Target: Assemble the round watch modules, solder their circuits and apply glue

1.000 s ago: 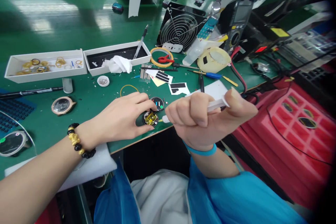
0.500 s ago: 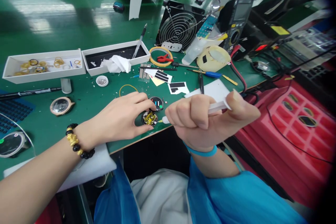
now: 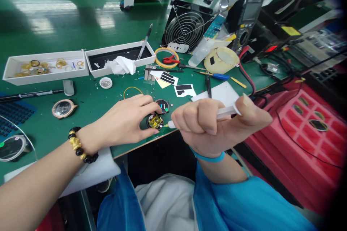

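My left hand (image 3: 130, 119) grips a small round watch body (image 3: 155, 121) between thumb and fingers at the front edge of the green bench. Yellow parts show inside the open body. Just behind it lies a round dark watch face (image 3: 162, 106) with small coloured marks. My right hand (image 3: 214, 121) is wrapped round a white syringe (image 3: 226, 112), with the thumb at the plunger end. The syringe's thin tip points left, right beside the watch body's right edge; whether it touches cannot be made out.
Behind are two white boxes (image 3: 87, 68), a tape roll (image 3: 155, 57), a metal-grilled fan (image 3: 184, 29) and a cup-like yellowish roll (image 3: 207, 65). Pink foam trays (image 3: 303, 137) stand at the right. Another watch (image 3: 63, 108) lies at the left.
The view has shifted slightly. My right thumb sits a little further right at the syringe's plunger end. My left hand keeps its hold on the watch body.
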{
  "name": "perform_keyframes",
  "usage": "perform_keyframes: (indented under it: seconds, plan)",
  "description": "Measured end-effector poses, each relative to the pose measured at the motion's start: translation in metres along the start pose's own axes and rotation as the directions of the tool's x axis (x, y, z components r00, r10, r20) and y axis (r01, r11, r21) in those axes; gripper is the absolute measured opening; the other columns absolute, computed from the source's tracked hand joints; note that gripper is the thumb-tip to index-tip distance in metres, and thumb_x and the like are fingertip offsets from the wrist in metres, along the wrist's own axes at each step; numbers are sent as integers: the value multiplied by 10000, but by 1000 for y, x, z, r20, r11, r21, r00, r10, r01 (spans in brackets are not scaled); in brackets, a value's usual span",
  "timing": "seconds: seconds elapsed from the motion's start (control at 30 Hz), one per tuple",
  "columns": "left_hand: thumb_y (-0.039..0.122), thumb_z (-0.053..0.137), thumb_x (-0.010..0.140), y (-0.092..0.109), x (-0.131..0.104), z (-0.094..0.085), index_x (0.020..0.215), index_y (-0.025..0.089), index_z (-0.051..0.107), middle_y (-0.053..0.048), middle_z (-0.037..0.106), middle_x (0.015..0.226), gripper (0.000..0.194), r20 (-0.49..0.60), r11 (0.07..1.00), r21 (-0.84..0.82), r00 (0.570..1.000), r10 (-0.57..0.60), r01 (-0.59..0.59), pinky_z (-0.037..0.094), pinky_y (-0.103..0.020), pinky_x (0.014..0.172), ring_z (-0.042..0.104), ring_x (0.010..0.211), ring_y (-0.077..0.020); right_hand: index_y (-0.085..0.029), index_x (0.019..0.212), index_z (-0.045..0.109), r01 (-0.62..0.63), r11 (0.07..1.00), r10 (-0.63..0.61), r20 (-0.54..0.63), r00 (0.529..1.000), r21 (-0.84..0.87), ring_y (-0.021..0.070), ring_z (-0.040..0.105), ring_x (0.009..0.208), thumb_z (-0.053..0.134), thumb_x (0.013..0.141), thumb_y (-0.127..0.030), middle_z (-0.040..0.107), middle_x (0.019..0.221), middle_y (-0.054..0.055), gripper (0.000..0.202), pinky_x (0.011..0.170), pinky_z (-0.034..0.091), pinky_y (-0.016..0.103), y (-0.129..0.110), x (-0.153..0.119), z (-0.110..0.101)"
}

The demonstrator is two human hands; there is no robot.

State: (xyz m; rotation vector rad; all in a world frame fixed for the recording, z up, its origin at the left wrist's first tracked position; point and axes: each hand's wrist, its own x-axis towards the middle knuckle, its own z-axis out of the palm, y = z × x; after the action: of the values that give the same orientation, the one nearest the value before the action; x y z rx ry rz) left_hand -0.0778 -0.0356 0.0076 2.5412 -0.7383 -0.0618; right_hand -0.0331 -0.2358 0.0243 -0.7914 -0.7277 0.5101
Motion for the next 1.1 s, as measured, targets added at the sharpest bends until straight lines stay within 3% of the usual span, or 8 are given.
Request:
perform_keyframes:
  seconds: [0.53, 0.77, 1.1]
  plan:
    - [425, 679, 924, 0, 0, -1, 1186, 237, 592, -50, 633, 1130, 334, -1, 1000, -4, 1000, 6, -6, 493, -344, 837, 607, 1051, -242, -209, 504, 347, -22, 999, 20, -59, 998, -41, 103, 205, 402, 442, 1040, -486, 232, 425, -60, 611, 454, 219, 287, -2, 0, 6]
    - [410, 681, 922, 0, 1, -2, 1189, 235, 599, -51, 636, 1127, 329, -1, 1000, -14, 1000, 2, -2, 496, -346, 842, 612, 1047, -241, -201, 474, 302, -48, 997, 42, -80, 996, -67, 94, 207, 384, 493, 1012, -508, 229, 401, -56, 649, 445, 223, 287, -5, 1, 6]
    - [414, 680, 924, 0, 1, -1, 1200, 239, 595, -45, 630, 1138, 338, 3, 1000, -14, 1000, -6, 6, 503, -343, 854, 607, 1048, -235, -206, 493, 283, -2, 998, -2, -61, 998, -58, 99, 198, 400, 449, 1036, -472, 214, 421, -58, 627, 451, 213, 283, -3, 0, 7]
